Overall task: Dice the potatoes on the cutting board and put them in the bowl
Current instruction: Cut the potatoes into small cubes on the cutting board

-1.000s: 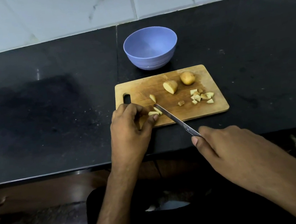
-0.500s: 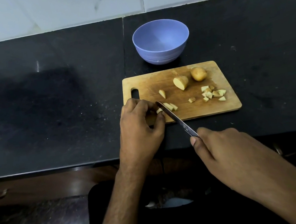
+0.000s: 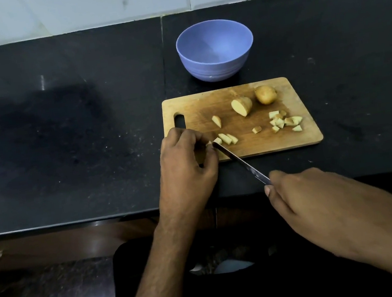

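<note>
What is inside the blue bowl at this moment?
The blue bowl shows only its bare inner wall and bottom; no potato pieces. Its near inner wall is hidden by the rim.

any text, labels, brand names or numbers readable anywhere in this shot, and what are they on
None: no readable text shows in this head view.
The blue bowl is plain, with no print or label.
The wooden cutting board shows only grain and stains, no mark.
The knife blade, held by the right hand, shows no legible stamp; it is too narrow and blurred to tell.
The black counter and white wall tiles carry only specks and veining.
</note>
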The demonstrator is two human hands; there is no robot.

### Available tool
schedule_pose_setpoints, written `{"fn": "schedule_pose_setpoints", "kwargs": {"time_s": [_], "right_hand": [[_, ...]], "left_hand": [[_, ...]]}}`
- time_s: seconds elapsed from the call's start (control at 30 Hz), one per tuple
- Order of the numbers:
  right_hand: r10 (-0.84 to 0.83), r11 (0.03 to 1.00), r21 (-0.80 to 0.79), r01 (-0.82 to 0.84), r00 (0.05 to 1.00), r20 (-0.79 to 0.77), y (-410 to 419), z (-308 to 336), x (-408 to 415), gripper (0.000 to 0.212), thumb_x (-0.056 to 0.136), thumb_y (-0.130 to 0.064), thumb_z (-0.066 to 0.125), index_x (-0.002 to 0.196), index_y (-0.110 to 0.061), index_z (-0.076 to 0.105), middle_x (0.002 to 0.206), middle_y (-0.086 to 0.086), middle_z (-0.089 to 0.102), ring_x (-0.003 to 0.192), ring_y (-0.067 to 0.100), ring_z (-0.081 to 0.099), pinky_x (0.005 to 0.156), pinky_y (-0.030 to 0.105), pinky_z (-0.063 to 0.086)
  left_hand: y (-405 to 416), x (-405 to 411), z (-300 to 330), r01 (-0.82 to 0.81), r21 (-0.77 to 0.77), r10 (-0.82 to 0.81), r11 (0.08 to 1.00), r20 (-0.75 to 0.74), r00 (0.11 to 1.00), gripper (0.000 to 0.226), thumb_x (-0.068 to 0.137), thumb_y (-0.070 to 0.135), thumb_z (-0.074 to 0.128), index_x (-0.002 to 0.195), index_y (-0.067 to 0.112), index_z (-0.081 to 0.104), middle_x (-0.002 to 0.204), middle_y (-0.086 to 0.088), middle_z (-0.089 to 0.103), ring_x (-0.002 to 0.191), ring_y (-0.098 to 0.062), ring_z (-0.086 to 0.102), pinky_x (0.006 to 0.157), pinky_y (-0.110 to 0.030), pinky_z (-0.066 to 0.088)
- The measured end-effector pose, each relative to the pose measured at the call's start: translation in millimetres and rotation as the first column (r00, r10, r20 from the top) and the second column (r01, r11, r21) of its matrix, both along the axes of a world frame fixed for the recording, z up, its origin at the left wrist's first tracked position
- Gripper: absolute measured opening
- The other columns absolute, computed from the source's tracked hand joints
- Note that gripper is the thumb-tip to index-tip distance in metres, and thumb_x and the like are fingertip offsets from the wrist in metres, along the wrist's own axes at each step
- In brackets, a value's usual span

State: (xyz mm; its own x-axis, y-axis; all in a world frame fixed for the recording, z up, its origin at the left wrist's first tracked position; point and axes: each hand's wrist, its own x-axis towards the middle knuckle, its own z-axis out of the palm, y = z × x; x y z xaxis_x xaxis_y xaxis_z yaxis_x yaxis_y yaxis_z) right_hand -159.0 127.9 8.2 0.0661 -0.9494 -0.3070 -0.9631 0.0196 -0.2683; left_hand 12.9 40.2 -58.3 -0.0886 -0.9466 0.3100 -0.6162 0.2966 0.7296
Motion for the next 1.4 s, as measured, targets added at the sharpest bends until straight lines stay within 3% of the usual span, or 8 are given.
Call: {"fn": "schedule_pose_setpoints", "kwargs": {"time_s": [0.13,0.37,0.6,0.77,0.9,1.07,1.2,1.4], "right_hand": [[-0.004,1.000,0.022,0.006,0.998,-0.066,3.1,11.3,-5.8,0.034,0.101,-0.050,0.022,0.081,-0.030,0.040,0.070,-0.005,0.056,0.060,0.007,0.055,0.056,0.023,0.044],[-0.043,0.995,0.089,0.052,0.993,-0.107,7.4,30.9,-10.6,0.038,0.100,-0.056,0.022,0.082,-0.030,0.042,0.068,-0.003,0.056,0.047,0.005,0.049,0.053,0.021,0.042],[-0.086,0.996,0.032,0.089,0.993,-0.085,4.2,25.7,-16.6,0.039,0.099,-0.057,0.023,0.082,-0.029,0.044,0.066,-0.003,0.057,0.047,0.003,0.051,0.052,0.024,0.043],[-0.105,0.994,0.011,0.106,0.993,-0.045,3.5,24.4,-21.1,0.038,0.099,-0.057,0.023,0.080,-0.029,0.041,0.066,-0.003,0.056,0.047,0.003,0.051,0.051,0.024,0.043],[-0.157,0.988,-0.006,0.157,0.988,-0.006,4.8,23.9,-30.0,0.038,0.099,-0.057,0.024,0.083,-0.029,0.044,0.066,-0.004,0.056,0.050,0.005,0.054,0.057,0.030,0.052],[-0.218,0.975,-0.025,0.219,0.976,0.017,12.0,25.6,-47.4,0.036,0.100,-0.055,0.026,0.085,-0.030,0.047,0.063,-0.005,0.057,0.048,0.005,0.056,0.053,0.025,0.049],[-0.246,0.969,-0.030,0.246,0.969,0.014,19.2,26.7,-61.5,0.035,0.100,-0.054,0.027,0.082,-0.030,0.045,0.061,-0.003,0.058,0.045,0.005,0.055,0.049,0.022,0.044],[-0.290,0.956,-0.036,0.290,0.957,0.010,23.7,26.3,-72.1,0.035,0.100,-0.055,0.025,0.084,-0.030,0.044,0.065,-0.002,0.059,0.048,0.005,0.057,0.055,0.026,0.053]], "left_hand": [[0.4,-0.3,0.6,-0.045,-0.009,0.045,0.999,-0.031,0.999,0.010,0.089,0.022,0.070,0.098,0.022,0.065,0.099,0.012,0.058,0.095,-0.009,0.058,0.081,-0.027,0.052],[2.3,-4.2,0.0,0.065,-0.042,-0.064,0.997,0.042,0.997,0.024,0.089,0.038,0.066,0.109,0.024,0.065,0.104,0.012,0.056,0.100,-0.010,0.055,0.088,-0.046,0.051],[-0.6,-11.9,-3.1,-0.005,-0.042,0.009,0.999,0.118,0.993,0.012,0.095,0.037,0.067,0.101,0.026,0.067,0.100,0.011,0.054,0.095,-0.009,0.052,0.089,-0.040,0.045],[2.6,-13.0,-3.4,0.016,-0.090,-0.006,0.996,0.107,0.994,0.009,0.098,0.030,0.064,0.102,0.023,0.066,0.102,0.009,0.058,0.093,-0.013,0.057,0.084,-0.049,0.048],[9.0,-23.6,0.5,0.013,-0.126,-0.002,0.992,0.087,0.996,0.012,0.098,0.031,0.064,0.102,0.021,0.067,0.102,0.010,0.060,0.094,-0.014,0.059,0.085,-0.044,0.045],[5.2,-50.5,8.7,0.096,-0.124,-0.073,0.988,0.178,0.981,0.012,0.099,0.034,0.060,0.105,0.026,0.066,0.104,0.012,0.056,0.102,-0.011,0.052,0.085,-0.036,0.035],[-8.1,-77.0,19.2,0.186,-0.104,-0.145,0.977,0.314,0.938,0.019,0.100,0.038,0.054,0.111,0.028,0.066,0.108,0.008,0.056,0.106,-0.014,0.049,0.090,-0.039,0.033],[-12.0,-91.7,21.5,0.225,-0.085,-0.174,0.971,0.399,0.900,0.032,0.100,0.018,0.046,0.125,0.028,0.063,0.118,0.008,0.061,0.112,-0.017,0.048,0.088,-0.042,0.033]]}}
